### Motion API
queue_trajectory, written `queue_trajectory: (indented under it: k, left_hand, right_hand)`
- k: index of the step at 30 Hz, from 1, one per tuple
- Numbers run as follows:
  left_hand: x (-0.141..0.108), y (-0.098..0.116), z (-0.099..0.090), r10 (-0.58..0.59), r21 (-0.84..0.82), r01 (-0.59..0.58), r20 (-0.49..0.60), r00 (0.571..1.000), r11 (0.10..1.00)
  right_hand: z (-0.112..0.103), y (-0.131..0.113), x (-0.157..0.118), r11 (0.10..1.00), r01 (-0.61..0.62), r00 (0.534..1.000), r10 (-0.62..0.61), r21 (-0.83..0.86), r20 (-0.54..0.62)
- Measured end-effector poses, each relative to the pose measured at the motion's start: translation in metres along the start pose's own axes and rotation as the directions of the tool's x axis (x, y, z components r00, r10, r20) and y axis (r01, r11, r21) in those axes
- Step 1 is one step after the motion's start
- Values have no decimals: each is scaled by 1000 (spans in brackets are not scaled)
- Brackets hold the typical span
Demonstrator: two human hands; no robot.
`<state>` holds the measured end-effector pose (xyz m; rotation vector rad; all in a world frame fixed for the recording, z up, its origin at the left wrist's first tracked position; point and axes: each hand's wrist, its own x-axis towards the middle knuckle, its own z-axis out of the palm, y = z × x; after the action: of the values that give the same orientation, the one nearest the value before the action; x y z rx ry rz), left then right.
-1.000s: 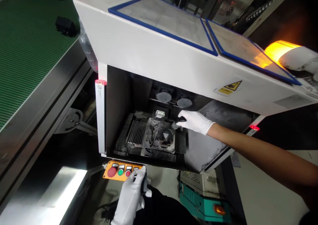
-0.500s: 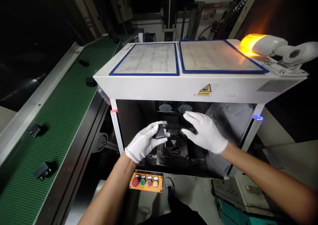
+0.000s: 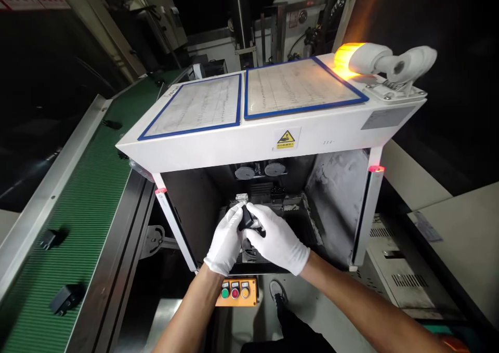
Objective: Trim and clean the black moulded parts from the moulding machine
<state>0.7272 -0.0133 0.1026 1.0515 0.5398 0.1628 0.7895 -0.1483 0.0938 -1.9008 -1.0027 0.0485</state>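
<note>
White-gloved left hand (image 3: 225, 244) and right hand (image 3: 277, 241) pinch blocky black part (image 3: 246, 219).

- Machine housing (image 3: 218, 147) stands centre; open bay (image 3: 195, 207) under its top.
- Two sheets (image 3: 198, 106) lie side by side on the top; lamp (image 3: 384, 62) at the top's right end.
- Warning label (image 3: 286, 139) on the front face, above the bay.
- Two discs (image 3: 245, 173) at the bay's back wall.
- Left hand (image 3: 225, 244) and right hand (image 3: 277, 241) meet in the bay's mouth, both on a small part (image 3: 246, 219) between them.
- Button box (image 3: 238, 292) just below the bay, under the hands.
- Conveyor (image 3: 74, 212) runs along the left of the housing; loose parts (image 3: 64, 299) lie on it.
</note>
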Motion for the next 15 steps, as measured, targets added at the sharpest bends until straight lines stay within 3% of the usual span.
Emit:
queue_trajectory:
  k: [2, 4, 7, 10, 15]
  left_hand:
    - [-4, 5, -4, -19, 133, 11, 59, 998, 991]
    - [-6, 13, -9, 1, 415, -54, 126, 992, 908]
    - [4, 30, -17, 120, 756, -202, 162, 979, 622]
    - [32, 46, -21, 223, 882, -285, 212, 951, 376]
    - [80, 61, -19, 68, 909, -415, 417, 906, -51]
  right_hand:
    - [7, 3, 7, 997, -38, 999, 35, 69, 40]
    - [10, 6, 9, 996, -38, 996, 31, 80, 78]
    - [11, 12, 2, 998, -54, 996, 51, 41, 70]
    - [14, 19, -16, 998, -61, 998, 61, 14, 18]
    - [12, 36, -60, 998, -33, 999, 34, -56, 24]
